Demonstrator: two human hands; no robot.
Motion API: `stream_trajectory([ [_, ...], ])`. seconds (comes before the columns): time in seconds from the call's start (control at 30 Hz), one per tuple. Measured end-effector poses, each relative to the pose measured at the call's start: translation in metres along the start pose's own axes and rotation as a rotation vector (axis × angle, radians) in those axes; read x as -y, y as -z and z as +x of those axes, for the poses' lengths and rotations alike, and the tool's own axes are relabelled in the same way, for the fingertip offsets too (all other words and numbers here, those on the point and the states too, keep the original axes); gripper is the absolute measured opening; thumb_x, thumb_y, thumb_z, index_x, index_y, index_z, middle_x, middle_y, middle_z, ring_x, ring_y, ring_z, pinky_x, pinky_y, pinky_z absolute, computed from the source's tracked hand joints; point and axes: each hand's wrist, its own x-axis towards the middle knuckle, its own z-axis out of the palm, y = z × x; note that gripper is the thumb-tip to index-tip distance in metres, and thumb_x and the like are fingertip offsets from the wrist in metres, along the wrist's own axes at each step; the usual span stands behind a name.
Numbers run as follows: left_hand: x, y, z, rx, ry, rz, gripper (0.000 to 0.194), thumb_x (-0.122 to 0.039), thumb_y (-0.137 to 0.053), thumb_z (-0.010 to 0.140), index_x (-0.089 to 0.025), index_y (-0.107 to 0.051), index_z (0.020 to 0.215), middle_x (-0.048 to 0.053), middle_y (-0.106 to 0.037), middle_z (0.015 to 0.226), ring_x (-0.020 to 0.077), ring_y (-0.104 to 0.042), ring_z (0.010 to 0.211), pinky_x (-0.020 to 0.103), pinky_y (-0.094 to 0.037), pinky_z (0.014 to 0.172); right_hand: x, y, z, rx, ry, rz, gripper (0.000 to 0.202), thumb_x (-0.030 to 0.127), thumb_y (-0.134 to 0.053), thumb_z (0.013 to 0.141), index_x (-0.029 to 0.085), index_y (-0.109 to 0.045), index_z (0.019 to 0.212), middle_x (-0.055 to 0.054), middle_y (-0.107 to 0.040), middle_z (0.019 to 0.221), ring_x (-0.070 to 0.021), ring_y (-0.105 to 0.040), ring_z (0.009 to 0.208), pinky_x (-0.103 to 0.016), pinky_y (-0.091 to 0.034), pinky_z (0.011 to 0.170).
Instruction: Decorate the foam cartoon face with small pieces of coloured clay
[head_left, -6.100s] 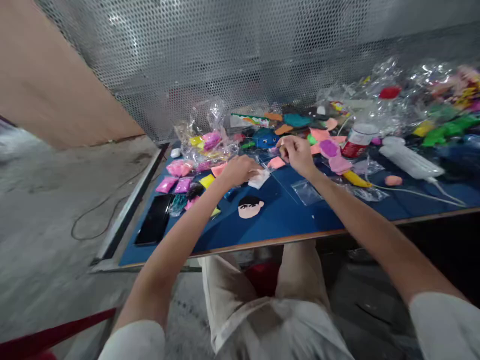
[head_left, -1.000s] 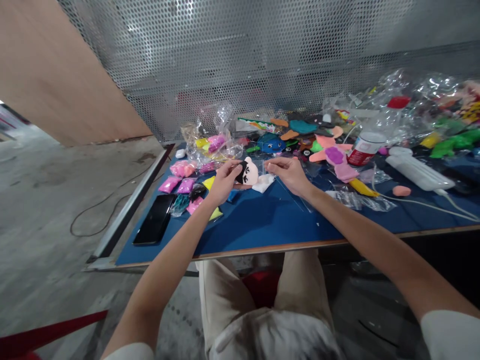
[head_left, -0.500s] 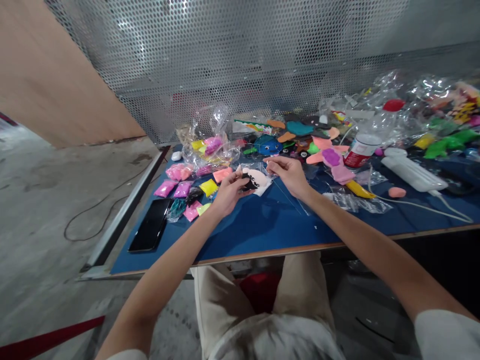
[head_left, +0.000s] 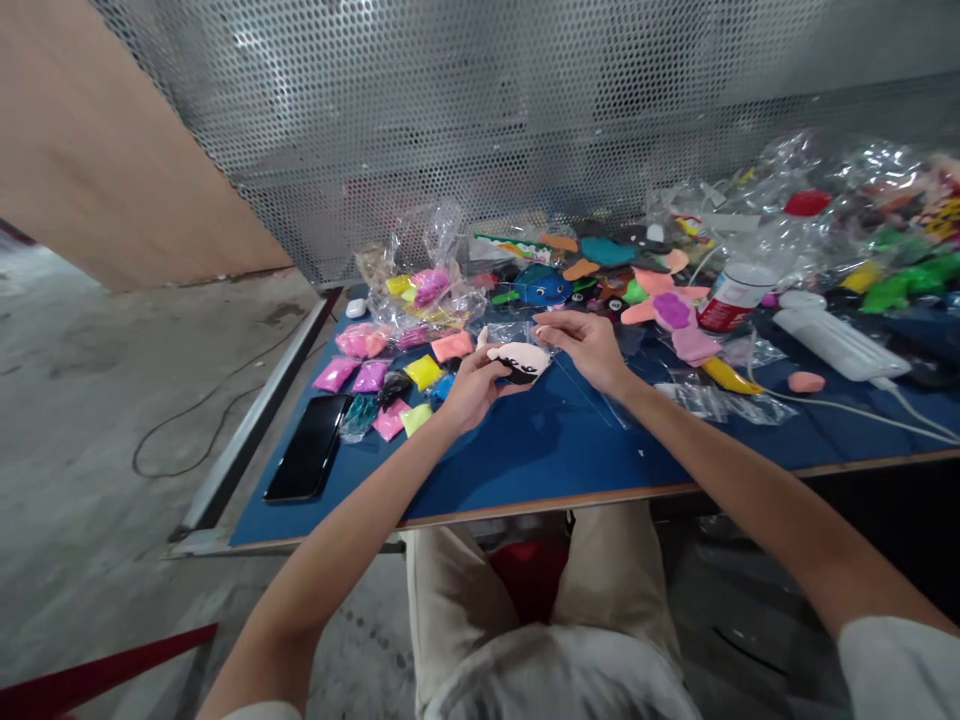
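Note:
My left hand [head_left: 474, 392] is closed on the edge of a flat modelling-clay face [head_left: 534, 354], pale pink with a black part and black eyes. Thumb and fingers pinch its left side just above the blue tabletop [head_left: 480, 480]. To the right of the face, my right hand [head_left: 589, 348] has thumb and fingertips pressed together. A tiny pale bit seems to show between them, too small to name. Left of my left hand lie packets of coloured clay, among them a yellow packet [head_left: 424, 372] and an orange one [head_left: 452, 346].
A black phone [head_left: 307, 448] lies at the table's left end. Behind my hands are a blue clay figure [head_left: 541, 287] and crumpled clear bags [head_left: 431, 250]. Rightward stand a bottle with a red label [head_left: 726, 305] and a white corded device [head_left: 840, 340]. Perforated metal [head_left: 465, 120] rises behind.
The clay face has tilted in my left hand, so it looks flatter. My right hand keeps its pinch beside it. The whole view has shifted slightly.

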Motion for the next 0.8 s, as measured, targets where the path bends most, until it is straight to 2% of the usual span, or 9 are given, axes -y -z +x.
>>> stream_trajectory([
  [0.27, 0.010, 0.000, 0.002, -0.030, -0.057, 0.051, 0.022, -0.016, -0.078, 0.072, -0.017, -0.064, 0.089, 0.004, -0.067, 0.097, 0.0220, -0.068, 0.098, 0.049, -0.067, 0.088, 0.004, -0.015, -0.006, -0.066, 0.050, -0.077, 0.035, 0.058, -0.084, 0.078, 0.024, -0.082, 0.084, -0.006, -0.082, 0.088, -0.0228, -0.074, 0.082, -0.036, -0.059, 0.075],
  [0.4, 0.012, -0.001, 0.001, -0.018, -0.079, 0.076, 0.023, -0.020, -0.080, 0.073, -0.018, -0.064, 0.091, 0.003, -0.068, 0.096, 0.0209, -0.068, 0.095, 0.049, -0.066, 0.089, 0.002, -0.020, -0.008, -0.059, 0.039, -0.089, 0.031, 0.055, -0.083, 0.078, 0.025, -0.084, 0.083, -0.005, -0.082, 0.086, -0.0208, -0.071, 0.076, -0.034, -0.053, 0.070],
  [0.57, 0.011, -0.004, -0.002, -0.009, -0.111, 0.095, 0.025, -0.023, -0.079, 0.074, -0.020, -0.064, 0.094, 0.002, -0.067, 0.098, 0.0229, -0.070, 0.099, 0.052, -0.065, 0.093, 0.001, -0.021, -0.009, -0.038, 0.005, -0.071, 0.030, 0.055, -0.083, 0.078, 0.025, -0.085, 0.084, -0.005, -0.082, 0.087, -0.0216, -0.071, 0.078, -0.034, -0.053, 0.072],
  [0.8, 0.008, -0.003, -0.005, 0.023, -0.132, 0.084, 0.039, -0.022, -0.080, 0.067, -0.021, -0.071, 0.105, 0.002, -0.069, 0.099, 0.0239, -0.069, 0.099, 0.049, -0.067, 0.088, 0.007, -0.022, -0.011, 0.008, 0.077, -0.104, 0.030, 0.057, -0.081, 0.082, 0.028, -0.086, 0.083, -0.005, -0.082, 0.088, -0.0221, -0.072, 0.082, -0.036, -0.054, 0.075],
])
